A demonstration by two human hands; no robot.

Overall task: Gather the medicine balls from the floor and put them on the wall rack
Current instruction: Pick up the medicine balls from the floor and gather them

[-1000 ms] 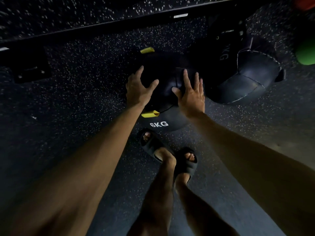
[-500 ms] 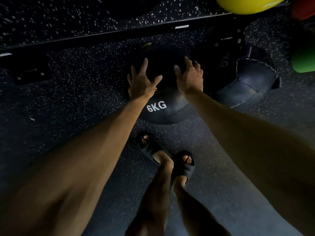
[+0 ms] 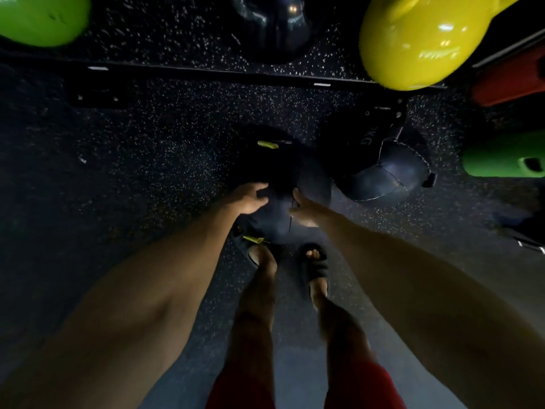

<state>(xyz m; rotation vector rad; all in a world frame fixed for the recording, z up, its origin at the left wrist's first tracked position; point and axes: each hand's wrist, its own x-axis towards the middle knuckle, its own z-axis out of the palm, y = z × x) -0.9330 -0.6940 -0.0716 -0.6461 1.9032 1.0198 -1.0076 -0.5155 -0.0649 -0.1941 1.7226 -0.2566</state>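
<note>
Moved since the earlier frame: both hands, down from the crown of the medicine ball (image 3: 283, 172) to its near, lower side. "6KG" lettering seen then, now out of sight.

Left hand (image 3: 250, 199): fingers curled against the ball's left flank, gripping. Right hand (image 3: 305, 212): pressed to the right flank, thumb raised along a seam. Fingers hidden beneath, so curl cannot be told.

Ball held between and just beyond both hands, overlapping the left foot (image 3: 262, 261). Yellow tabs (image 3: 267, 144) at far and near edges.

Second black ball (image 3: 383, 172) on the floor (image 3: 147, 172), just beyond the right hand and to its right.

Past the black rail (image 3: 206, 72), well beyond the hands: yellow item (image 3: 413, 39), green item (image 3: 38, 16), glossy dark ball (image 3: 274, 25). Whether seated on a rack cannot be told.
</note>
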